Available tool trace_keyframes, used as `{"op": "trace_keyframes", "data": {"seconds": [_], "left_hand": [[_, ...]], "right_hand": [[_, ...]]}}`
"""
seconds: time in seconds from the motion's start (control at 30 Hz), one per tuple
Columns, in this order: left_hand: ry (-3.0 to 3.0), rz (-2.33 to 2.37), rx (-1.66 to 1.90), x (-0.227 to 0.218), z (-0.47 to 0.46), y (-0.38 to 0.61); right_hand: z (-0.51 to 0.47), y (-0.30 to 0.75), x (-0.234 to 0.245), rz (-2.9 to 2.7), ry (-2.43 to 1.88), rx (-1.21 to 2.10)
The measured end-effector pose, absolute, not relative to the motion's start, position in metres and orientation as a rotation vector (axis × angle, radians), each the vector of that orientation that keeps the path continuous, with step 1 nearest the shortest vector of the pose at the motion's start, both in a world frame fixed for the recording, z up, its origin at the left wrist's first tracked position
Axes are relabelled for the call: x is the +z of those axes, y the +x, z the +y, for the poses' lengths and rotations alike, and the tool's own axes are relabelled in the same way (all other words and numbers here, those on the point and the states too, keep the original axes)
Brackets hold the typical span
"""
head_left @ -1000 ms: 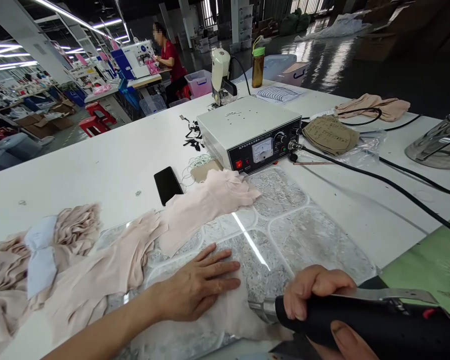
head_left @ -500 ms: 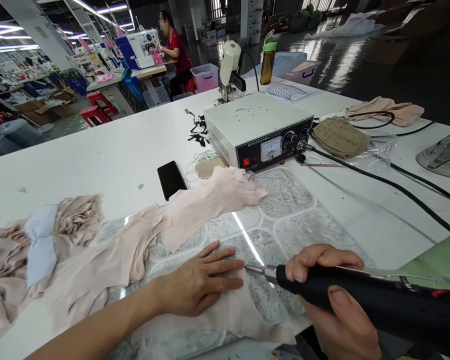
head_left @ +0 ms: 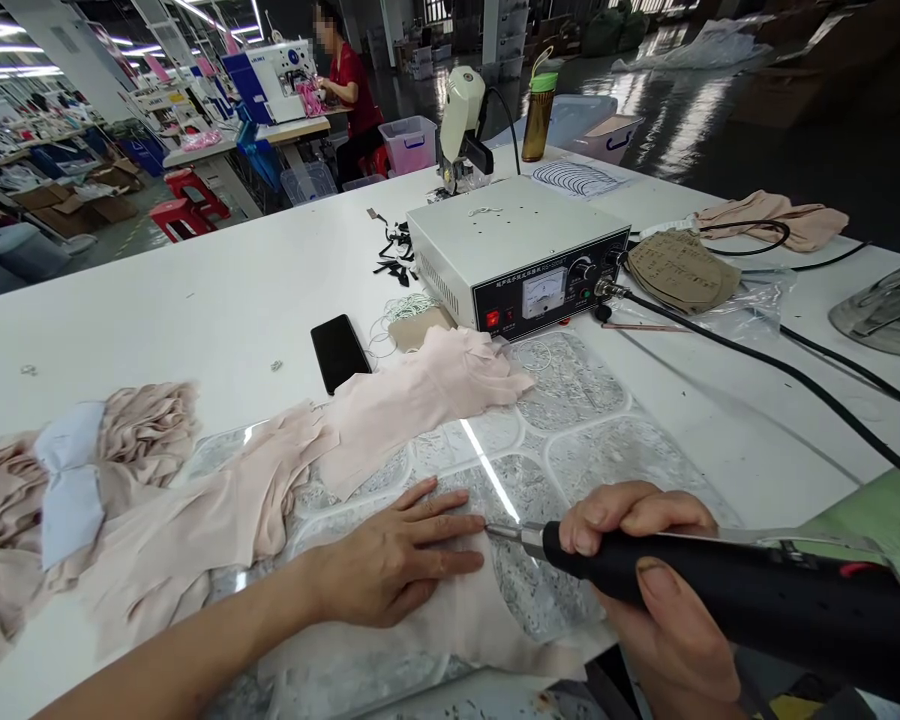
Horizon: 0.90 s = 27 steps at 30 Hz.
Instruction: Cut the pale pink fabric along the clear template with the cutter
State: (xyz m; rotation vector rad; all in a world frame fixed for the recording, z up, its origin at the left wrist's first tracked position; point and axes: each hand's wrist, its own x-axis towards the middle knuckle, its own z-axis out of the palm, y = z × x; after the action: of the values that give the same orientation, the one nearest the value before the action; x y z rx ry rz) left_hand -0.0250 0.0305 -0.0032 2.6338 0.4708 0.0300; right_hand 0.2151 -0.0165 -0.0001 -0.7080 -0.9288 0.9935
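My left hand (head_left: 409, 555) lies flat with fingers stretched over a piece of pale pink fabric (head_left: 469, 615) on a clear, grey-marked plate (head_left: 600, 450). My right hand (head_left: 660, 580) is wrapped round a black handheld ultrasonic tool (head_left: 765, 590), held nearly level. Its metal tip (head_left: 504, 533) is at the fabric's edge, close to the left fingertips; whether it touches the cloth I cannot tell. More pale pink pieces (head_left: 420, 390) lie just beyond the left hand. A loose pile of them (head_left: 195, 540) is to the left.
A grey control box (head_left: 525, 250) stands behind the plate, its black cable (head_left: 765, 350) running right. A phone (head_left: 340, 353), bundled fabric (head_left: 146, 430), brown card patterns (head_left: 682, 272) and a bottle (head_left: 540, 118) are on the white table. A person in red (head_left: 350, 80) sits at a sewing machine beyond.
The tool and my right hand have shifted slightly left in the picture. The tip stays by the left fingertips, and my left hand keeps its place on the fabric. The view has moved a little.
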Motion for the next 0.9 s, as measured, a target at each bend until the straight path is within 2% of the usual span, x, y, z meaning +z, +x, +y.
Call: {"op": "trace_keyframes", "data": {"seconds": [0.3, 0.9], "left_hand": [[2.646, 0.48, -0.067, -0.0005, 0.031, -0.0246], [2.629, 0.458, 0.052, -0.0046, 0.0314, -0.0261]], "right_hand": [[-0.0241, 0.2187, 0.0042, -0.874, -0.707, 1.03], [-0.0226, 0.2196, 0.004, -0.907, -0.717, 1.056]]}}
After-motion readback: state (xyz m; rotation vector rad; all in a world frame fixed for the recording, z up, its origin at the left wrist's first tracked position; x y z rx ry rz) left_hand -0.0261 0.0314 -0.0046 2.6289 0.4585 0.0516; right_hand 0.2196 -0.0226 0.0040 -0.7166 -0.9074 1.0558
